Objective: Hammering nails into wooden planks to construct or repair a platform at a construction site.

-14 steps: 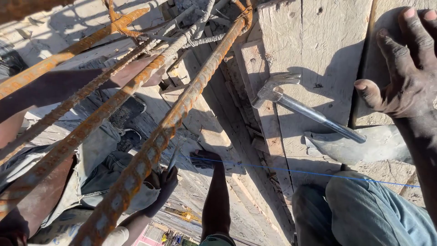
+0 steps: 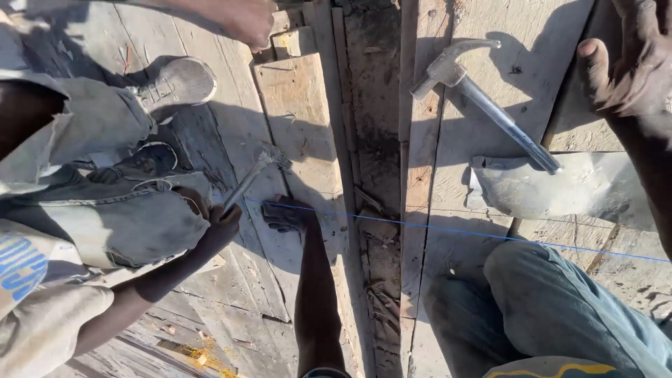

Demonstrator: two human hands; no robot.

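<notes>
Fingers of the right hand point(image 2: 633, 59) were spread open on the wooden planks point(image 2: 490, 196), holding nothing, just beside a steel claw hammer point(image 2: 483, 98) laid flat. The left hand point(image 2: 241, 21), at the top edge, was seen loosely closed; any grasp could not be told.

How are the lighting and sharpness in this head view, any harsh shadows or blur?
Head view: hard sunlight bleaches the wooden planks pale and throws dark, sharp-edged shadows, one beside the hammer; the gap between boards falls almost black. The right hand, cut by the frame's top right corner, looks slightly soft; most else is sharp.
</notes>
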